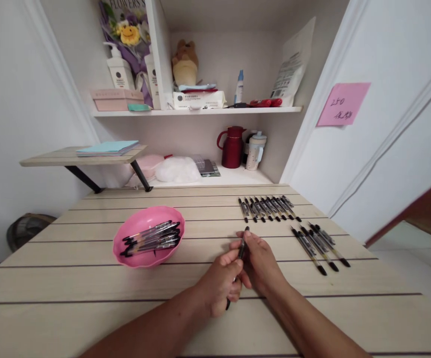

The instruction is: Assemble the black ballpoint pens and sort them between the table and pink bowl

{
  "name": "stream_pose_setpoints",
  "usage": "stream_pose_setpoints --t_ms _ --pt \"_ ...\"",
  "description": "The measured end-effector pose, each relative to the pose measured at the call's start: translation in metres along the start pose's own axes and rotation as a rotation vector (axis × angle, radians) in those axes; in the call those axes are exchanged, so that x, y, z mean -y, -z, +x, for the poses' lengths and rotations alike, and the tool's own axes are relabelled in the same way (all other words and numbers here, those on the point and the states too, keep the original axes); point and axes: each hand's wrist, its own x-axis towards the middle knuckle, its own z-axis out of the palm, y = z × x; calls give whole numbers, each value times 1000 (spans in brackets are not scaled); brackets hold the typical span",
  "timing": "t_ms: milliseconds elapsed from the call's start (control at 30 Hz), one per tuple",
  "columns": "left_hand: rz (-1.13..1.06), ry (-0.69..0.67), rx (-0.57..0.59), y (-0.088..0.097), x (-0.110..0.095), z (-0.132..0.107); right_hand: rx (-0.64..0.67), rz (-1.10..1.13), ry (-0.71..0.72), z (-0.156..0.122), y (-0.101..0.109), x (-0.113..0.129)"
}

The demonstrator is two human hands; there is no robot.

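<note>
Both hands are closed around one pen [242, 248] above the middle of the table. My left hand [223, 281] wraps round its lower part, and a black end pokes out below the fist. With thumb and fingers, my right hand [262, 261] pinches the upper part near the dark tip. To the left, a pink bowl [120, 236] with a scalloped rim holds several black-ended clear pens [152, 238]. Beyond my hands, a row of pens [269, 209] lies side by side. A smaller group of pens [320, 248] rests to the right of my right hand.
A small raised shelf [51, 158] carrying blue paper [107, 148] stands at the back left. A red jug [233, 147] and a pale tumbler [255, 151] stand behind the table. A pink note [343, 104] is stuck on the right wall.
</note>
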Motion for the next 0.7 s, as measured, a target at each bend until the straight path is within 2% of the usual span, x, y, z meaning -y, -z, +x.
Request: stream_pose_setpoints --t_ms 100,167,267,367,500,567,633,700 --pt "7 16 52 2 1 -1 -124 62 103 11 9 9" --pt "1 19 44 3 1 -1 -193 72 154 16 16 16" --pt "-10 19 15 4 0 -2 -248 -51 207 16 30 28" --pt "-16 26 10 4 -1 -3 -244 -416 266 12 53 39" --pt "3 24 19 3 -1 -3 -339 -1279 378 9 97 51" --pt "8 24 22 2 -1 -4 -349 -1610 387 9 116 53" --pt "11 20 25 1 -1 -5 -343 -1796 384 10 128 52" --pt "15 11 24 1 -1 -5 -340 -1886 377 11 134 47"
